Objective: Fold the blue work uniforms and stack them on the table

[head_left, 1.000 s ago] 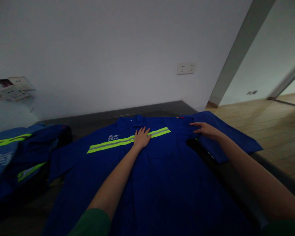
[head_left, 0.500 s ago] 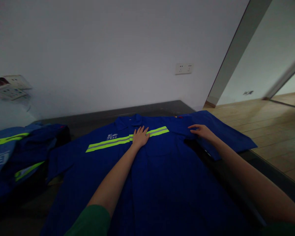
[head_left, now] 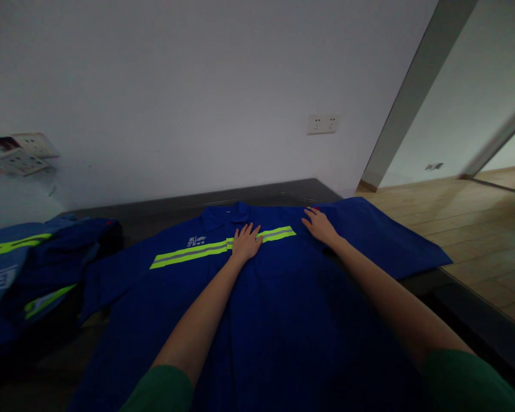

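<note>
A dark blue jacket [head_left: 278, 297] lies spread out, front up, with its collar toward the wall and a yellow-green reflective stripe [head_left: 191, 253] across the chest. My left hand [head_left: 246, 242] rests flat on the chest beside the front closure, over part of the stripe, fingers spread. My right hand [head_left: 320, 225] lies on the shoulder of the right-side sleeve, with its fingers apart and holding nothing. That sleeve [head_left: 381, 234] reaches out over the table's right edge. White lettering [head_left: 196, 241] shows above the stripe on the left.
More blue clothing [head_left: 47, 263] with reflective stripes is heaped on the left of the dark table [head_left: 300, 187]. A wall with a double socket [head_left: 322, 124] stands behind it. Further sockets [head_left: 30, 154] are at the far left. Wooden floor [head_left: 463, 217] shows at right.
My right hand has moved left from the sleeve onto the shoulder. The dark gap beneath the right-side sleeve is now mostly hidden. My left hand has stayed on the chest.
</note>
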### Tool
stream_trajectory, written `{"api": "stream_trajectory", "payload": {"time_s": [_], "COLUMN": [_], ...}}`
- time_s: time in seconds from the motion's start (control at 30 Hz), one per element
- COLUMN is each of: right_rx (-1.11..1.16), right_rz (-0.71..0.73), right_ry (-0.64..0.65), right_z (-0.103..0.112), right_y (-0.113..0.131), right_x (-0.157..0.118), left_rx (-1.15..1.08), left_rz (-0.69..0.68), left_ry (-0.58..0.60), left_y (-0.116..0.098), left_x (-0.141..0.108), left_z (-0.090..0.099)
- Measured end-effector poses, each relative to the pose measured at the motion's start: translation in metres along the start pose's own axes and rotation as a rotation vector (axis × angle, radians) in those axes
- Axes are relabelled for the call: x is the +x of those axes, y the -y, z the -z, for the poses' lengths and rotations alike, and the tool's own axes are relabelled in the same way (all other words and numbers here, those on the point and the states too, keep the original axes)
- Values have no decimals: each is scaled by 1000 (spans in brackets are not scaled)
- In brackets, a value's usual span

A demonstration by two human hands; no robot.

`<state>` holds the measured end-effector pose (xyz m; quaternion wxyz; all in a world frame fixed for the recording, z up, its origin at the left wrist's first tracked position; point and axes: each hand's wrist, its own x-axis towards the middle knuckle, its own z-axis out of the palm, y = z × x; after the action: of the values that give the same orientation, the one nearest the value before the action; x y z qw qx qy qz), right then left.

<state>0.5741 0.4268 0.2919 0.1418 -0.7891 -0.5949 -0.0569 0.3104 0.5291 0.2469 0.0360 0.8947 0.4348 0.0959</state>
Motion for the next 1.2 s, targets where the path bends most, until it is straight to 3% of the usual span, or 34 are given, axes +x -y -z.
{"api": "stream_trajectory", "payload": {"time_s": [0.1,0.2,0.37,0.57,0.67,0.9,1.0,1.1,1.2], "right_rx": [-33,-105,-159,-182,-173,-181,-121,-70,-20], "right_rz": [-29,-19,-46,-210,-222,-68,9,-15,-24], "right_ry": [162,222,197,96,74,-74,-7,102,102], "right_z": [-30,-46,-45,-41,-41,-30,-37,-47,-48], "right_y": [5,-5,-20,-47,-54,-22,-6,1,1], "right_x": [5,3,7,10,7,-3,-12,-19,-22], "left_rx": [-12,-20,-18,-21,-19,-29,-34,-56,-82], "left_rz": [-3,0,3,5,8,12,13,3,-83], "left_ry": [2,0,-14,-17,-18,2,-2,-21,-113], "left_y": [1,1,1,4,4,2,3,3,1], "left_x": [0,0,0,2,2,0,1,1,-5], "left_z": [1,2,0,-4,-3,2,0,0,8]}}
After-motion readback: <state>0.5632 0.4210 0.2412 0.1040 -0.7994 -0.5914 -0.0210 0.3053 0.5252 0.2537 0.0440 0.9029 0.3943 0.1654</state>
